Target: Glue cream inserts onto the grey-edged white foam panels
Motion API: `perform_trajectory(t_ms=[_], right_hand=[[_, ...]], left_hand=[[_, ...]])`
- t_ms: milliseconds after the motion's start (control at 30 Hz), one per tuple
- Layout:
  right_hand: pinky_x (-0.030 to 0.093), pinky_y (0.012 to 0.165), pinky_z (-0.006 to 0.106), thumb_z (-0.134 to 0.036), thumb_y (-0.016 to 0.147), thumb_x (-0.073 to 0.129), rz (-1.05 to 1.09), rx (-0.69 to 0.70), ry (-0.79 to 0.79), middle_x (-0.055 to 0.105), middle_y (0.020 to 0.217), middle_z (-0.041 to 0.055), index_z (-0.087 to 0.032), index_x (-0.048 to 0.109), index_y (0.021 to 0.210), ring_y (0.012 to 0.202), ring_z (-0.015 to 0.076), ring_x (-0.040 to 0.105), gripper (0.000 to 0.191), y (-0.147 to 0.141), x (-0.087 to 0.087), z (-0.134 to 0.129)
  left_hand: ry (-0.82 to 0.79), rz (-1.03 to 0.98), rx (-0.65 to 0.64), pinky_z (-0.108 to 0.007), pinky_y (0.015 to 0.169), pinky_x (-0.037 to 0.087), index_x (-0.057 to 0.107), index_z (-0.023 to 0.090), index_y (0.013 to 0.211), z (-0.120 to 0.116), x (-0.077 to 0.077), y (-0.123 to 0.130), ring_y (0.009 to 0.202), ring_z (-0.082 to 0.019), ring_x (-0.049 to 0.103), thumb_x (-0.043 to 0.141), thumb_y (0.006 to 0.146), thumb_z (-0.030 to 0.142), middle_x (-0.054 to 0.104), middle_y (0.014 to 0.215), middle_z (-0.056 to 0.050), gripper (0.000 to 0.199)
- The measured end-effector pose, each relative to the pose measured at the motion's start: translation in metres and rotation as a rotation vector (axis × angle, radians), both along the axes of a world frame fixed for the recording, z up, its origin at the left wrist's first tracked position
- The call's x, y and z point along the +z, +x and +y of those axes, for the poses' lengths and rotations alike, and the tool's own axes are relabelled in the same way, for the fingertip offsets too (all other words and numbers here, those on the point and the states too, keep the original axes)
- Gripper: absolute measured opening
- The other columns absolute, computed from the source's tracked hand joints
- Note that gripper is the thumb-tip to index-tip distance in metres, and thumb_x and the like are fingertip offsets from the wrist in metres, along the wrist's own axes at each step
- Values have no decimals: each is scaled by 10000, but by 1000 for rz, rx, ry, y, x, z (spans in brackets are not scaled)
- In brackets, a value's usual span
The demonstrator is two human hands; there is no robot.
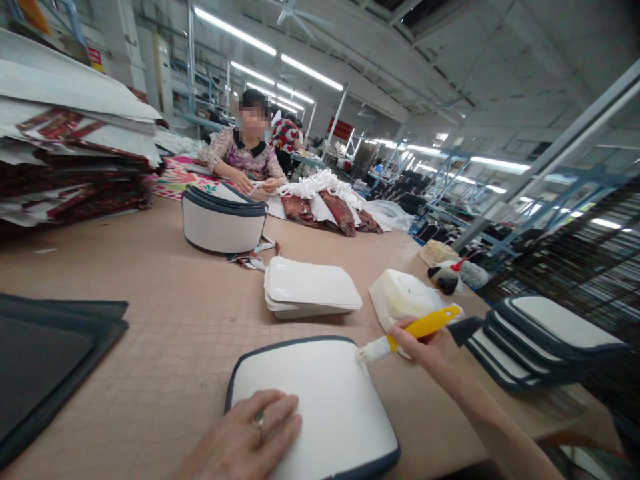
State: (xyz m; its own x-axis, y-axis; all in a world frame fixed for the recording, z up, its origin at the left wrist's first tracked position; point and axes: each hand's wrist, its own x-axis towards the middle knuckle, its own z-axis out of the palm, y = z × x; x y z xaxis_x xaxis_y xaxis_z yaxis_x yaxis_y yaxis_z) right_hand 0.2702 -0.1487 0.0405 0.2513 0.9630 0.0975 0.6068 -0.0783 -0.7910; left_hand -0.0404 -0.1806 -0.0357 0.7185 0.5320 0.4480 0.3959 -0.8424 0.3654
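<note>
Under my left hand (250, 437) lies a white panel with a dark blue border (335, 400). That hand rests flat on it, fingers stretched out, a ring on one finger. My right hand (425, 347) is closed around the yellow handle of a brush (423, 327). The pale bristles touch the panel's upper right corner. Just behind the brush stands a whitish plastic container (400, 297), partly hidden by my hand. Beyond the panel sits a stack of white rounded boards (313, 283).
Dark-edged panels are stacked at right (555, 333), and curved ones (225, 220) stand farther back. Large dark sheets (50, 360) lie at left, near a tall pile of fabric (75, 147). Across the table (165, 280), a person (245, 153) handles material beside bundled cloth (325, 203).
</note>
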Motion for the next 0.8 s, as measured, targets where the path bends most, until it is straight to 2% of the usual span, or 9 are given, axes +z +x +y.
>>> perform_trajectory(t_ms=[67, 133, 233, 300, 367, 467, 600, 700, 800], right_hand=[[412, 518, 253, -397, 648, 635, -9, -15, 53, 556, 583, -3, -191, 608, 642, 552, 147, 503, 208, -17, 10, -14], [421, 527, 249, -387, 660, 632, 4, 3, 67, 582, 613, 4, -205, 614, 655, 571, 152, 518, 184, -46, 20, -29], [421, 542, 232, -322, 682, 595, 70, 156, -14, 569, 595, -9, -216, 599, 623, 573, 139, 514, 122, -99, 26, -47], [409, 525, 220, -295, 689, 556, 126, 348, -70, 529, 558, -23, -212, 571, 592, 540, 121, 482, 129, -131, 22, -52], [391, 503, 211, -276, 697, 526, 159, 512, -115, 495, 556, -32, -204, 538, 592, 519, 105, 443, 129, -153, 15, -53], [373, 501, 202, -233, 729, 496, 154, 630, -197, 473, 594, -36, -195, 502, 626, 531, 90, 416, 110, -169, 2, -51], [349, 486, 197, -201, 753, 474, 71, 658, -224, 424, 565, -50, -194, 486, 628, 510, 80, 386, 125, -165, -5, -53], [336, 466, 198, -200, 738, 474, -16, 585, -190, 429, 545, -50, -193, 507, 625, 500, 84, 400, 118, -147, 3, -57], [357, 491, 209, -207, 713, 491, -70, 475, -153, 477, 558, -39, -193, 534, 621, 526, 101, 444, 102, -116, 14, -61]], left_hand=[[-367, -94, -9, -266, 946, 410, 442, 255, 1254, 9, 18, -3, 1091, -177, 519, 396, 825, 86, 561, 1233, -26, 464], [-701, -178, -33, -264, 901, 441, 420, 236, 1269, 22, 30, -5, 1019, -155, 559, 319, 894, 156, 598, 1153, -34, 397], [-965, -256, -145, -303, 837, 477, 345, 146, 1317, 37, 34, -6, 947, -167, 581, 286, 913, 219, 601, 1098, -98, 415], [-1009, -267, -181, -329, 834, 474, 314, 110, 1326, 41, 34, -6, 939, -180, 578, 302, 907, 237, 586, 1115, -131, 438], [-980, -246, -189, -338, 861, 452, 317, 107, 1323, 39, 36, -8, 945, -183, 574, 306, 905, 241, 584, 1129, -133, 439], [-897, -217, -196, -329, 903, 415, 343, 113, 1309, 34, 40, -10, 977, -184, 561, 327, 894, 229, 593, 1135, -110, 431], [-893, -235, -213, -329, 896, 422, 359, 162, 1295, 33, 35, -11, 981, -173, 560, 333, 897, 207, 603, 1133, -75, 402], [-943, -267, -209, -334, 864, 453, 331, 141, 1314, 34, 29, -9, 984, -177, 561, 313, 909, 218, 588, 1144, -112, 412], [-940, -255, -179, -330, 863, 458, 333, 121, 1318, 34, 26, -8, 986, -175, 559, 317, 906, 220, 585, 1130, -127, 424]])
